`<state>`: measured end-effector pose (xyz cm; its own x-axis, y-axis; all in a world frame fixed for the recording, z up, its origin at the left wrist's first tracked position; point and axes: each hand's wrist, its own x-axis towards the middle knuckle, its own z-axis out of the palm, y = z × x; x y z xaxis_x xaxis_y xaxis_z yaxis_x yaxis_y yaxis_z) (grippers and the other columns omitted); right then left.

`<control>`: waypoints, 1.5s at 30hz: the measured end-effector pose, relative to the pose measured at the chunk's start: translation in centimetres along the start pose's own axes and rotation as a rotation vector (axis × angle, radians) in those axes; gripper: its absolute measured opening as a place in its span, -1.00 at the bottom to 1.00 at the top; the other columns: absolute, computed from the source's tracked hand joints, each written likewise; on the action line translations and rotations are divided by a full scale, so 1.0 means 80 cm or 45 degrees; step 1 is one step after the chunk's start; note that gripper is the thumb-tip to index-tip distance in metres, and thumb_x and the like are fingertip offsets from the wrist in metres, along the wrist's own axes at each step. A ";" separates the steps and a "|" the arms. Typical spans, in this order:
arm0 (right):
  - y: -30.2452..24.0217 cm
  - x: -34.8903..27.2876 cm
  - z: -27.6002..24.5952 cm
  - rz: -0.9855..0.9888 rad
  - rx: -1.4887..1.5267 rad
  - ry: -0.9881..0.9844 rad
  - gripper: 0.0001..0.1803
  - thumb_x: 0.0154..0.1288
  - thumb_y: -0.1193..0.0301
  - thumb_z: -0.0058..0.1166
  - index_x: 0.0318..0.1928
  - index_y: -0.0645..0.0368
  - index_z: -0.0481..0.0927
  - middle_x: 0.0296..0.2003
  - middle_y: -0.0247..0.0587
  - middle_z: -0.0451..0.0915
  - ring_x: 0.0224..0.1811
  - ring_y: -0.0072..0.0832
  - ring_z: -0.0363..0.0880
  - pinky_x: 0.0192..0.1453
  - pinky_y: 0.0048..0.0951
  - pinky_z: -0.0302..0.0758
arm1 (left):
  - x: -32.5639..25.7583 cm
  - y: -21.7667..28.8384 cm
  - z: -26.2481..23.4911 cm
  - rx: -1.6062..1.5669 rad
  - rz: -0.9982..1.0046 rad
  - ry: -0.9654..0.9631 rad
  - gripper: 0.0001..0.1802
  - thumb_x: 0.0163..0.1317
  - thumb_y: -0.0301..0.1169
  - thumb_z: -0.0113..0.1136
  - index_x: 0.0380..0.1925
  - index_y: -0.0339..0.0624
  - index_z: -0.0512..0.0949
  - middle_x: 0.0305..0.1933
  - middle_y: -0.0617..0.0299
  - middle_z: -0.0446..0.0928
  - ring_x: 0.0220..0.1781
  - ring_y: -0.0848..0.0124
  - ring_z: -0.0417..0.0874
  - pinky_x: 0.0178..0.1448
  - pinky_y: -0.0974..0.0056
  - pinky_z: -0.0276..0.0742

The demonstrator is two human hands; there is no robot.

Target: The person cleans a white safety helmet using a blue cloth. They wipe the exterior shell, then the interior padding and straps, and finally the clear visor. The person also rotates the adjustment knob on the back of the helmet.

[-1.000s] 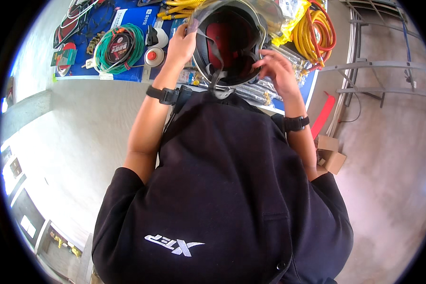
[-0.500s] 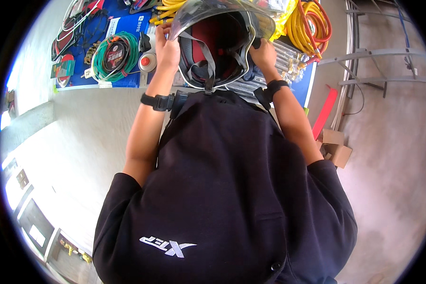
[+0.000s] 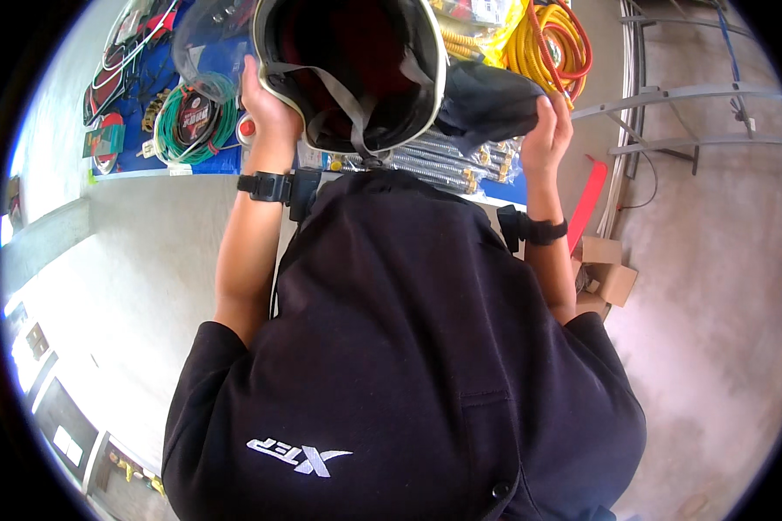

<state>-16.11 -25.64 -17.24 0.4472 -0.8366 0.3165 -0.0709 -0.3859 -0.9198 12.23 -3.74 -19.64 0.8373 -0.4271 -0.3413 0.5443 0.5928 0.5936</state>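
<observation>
A motorcycle helmet is held up over the table with its opening facing me; its grey chin strap hangs across the dark and red lining. The clear visor sticks out to the left. My left hand is closed on the helmet's left edge, its fingers partly hidden behind. On the other side, my right hand pinches the right end of a dark cloth. The cloth stretches towards the helmet's right rim; whether it touches the rim I cannot tell.
Below the helmet lie bagged metal flexible hoses. A yellow coiled hose lies at the back right, a green coiled cord on the left. Cardboard boxes and a red strip are beyond the table's right side.
My left hand has turned the helmet and shifted it left, visor swinging left. My right hand has left the helmet's rim and moved right, drawing the dark cloth out with it.
</observation>
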 end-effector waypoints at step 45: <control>-0.012 0.038 -0.022 -0.446 -1.145 -0.090 -0.79 0.14 0.43 0.36 -0.20 0.21 0.71 -0.17 -0.08 0.65 -0.12 -0.18 0.66 0.03 -0.22 0.58 | 0.023 -0.010 0.015 0.443 0.219 -0.319 -0.45 0.54 -0.11 0.00 0.31 -0.31 0.45 0.30 0.15 0.55 0.30 0.33 0.56 0.43 0.21 0.38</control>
<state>-16.23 -28.54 -15.00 0.6233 -0.6032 0.4976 -0.5661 -0.7871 -0.2451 13.25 -5.81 -19.85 0.8524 -0.5199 -0.0552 0.3130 0.4230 0.8503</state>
